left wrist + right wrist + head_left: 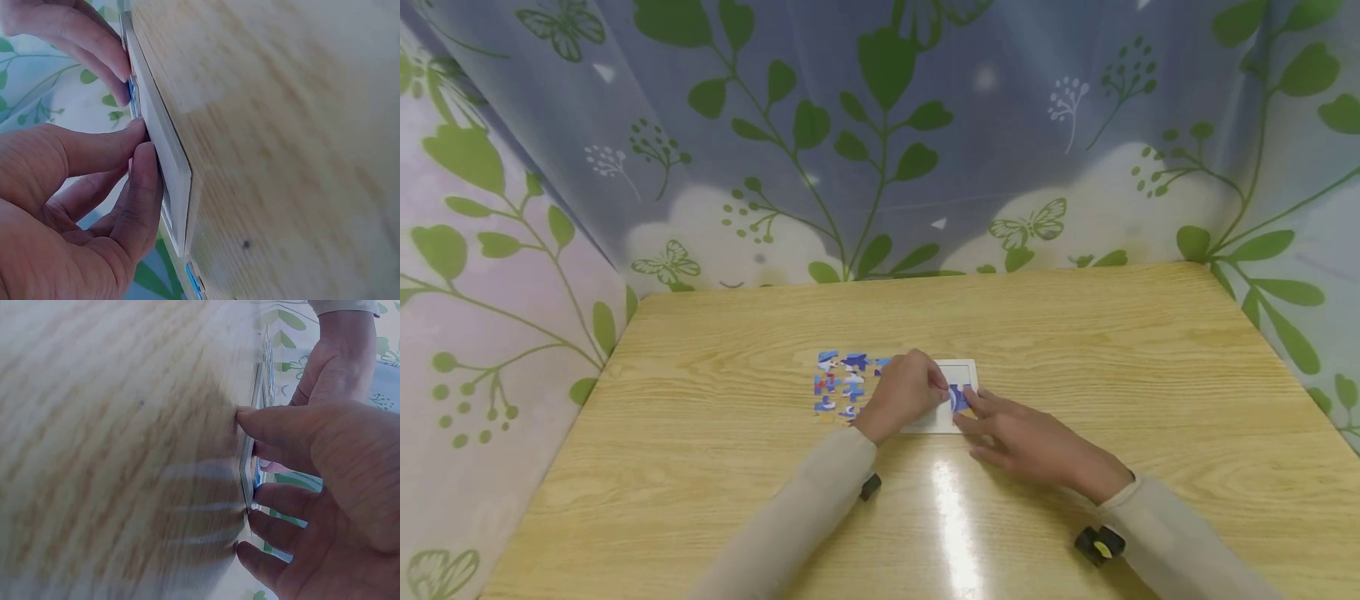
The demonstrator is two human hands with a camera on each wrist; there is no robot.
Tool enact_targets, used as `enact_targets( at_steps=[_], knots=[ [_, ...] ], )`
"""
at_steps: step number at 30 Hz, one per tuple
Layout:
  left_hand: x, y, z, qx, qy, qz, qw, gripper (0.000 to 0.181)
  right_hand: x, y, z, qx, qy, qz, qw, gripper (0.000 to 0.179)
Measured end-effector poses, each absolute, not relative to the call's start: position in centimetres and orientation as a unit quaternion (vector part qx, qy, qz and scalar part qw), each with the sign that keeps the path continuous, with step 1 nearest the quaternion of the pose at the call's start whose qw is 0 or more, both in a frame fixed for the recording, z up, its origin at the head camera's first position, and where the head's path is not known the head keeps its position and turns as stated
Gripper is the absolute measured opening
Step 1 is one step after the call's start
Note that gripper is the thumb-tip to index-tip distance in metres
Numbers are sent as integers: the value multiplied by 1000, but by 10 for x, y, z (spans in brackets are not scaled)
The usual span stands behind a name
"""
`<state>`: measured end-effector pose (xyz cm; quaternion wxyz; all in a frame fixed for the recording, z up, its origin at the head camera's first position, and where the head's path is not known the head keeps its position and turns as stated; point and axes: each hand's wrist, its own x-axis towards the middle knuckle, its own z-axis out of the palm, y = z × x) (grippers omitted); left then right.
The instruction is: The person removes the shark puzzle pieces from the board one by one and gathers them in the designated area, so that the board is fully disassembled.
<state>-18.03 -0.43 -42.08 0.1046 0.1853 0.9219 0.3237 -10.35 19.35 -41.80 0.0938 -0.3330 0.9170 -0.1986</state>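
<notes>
A white puzzle tray (925,422) lies flat on the table, with blue and orange jigsaw pieces (961,400) at its right side. My left hand (904,393) is over the tray, thumb and index finger pinching a small jigsaw piece beside those fitted ones; the fingertips hide most of it. In the left wrist view the pinching fingers of the left hand (94,194) touch down inside the raised rim (178,181). My right hand (1037,442) rests at the tray's right end, its fairly straight fingers touching the edge and the pieces there.
Several loose jigsaw pieces (853,385) are spread in rows left of the tray, partly behind the left hand. The wooden table (737,333) meets a leaf-patterned curtain (925,208) at the back and both sides. Each wrist carries a small black device, one a camera mount (1099,545).
</notes>
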Motion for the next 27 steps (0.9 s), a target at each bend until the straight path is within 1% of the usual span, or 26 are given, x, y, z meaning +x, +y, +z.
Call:
enact_targets(
  at_steps=[5, 9, 16, 27],
  knots=[
    [-179, -5, -420, 185, 924, 318, 104, 3, -98, 197, -418, -338, 922, -178, 69, 48],
    [-179, -4, -420, 182, 923, 321, 105, 3, -96, 198, -420, -336, 924, -171, 61, 47],
    [-177, -5, -419, 180, 917, 338, 116, 3, -94, 197, -421, -324, 927, -171, 75, 48],
    [-175, -7, -418, 165, 906, 367, 132, 4, -94, 197, -420, -318, 928, -177, 79, 48]
  ],
)
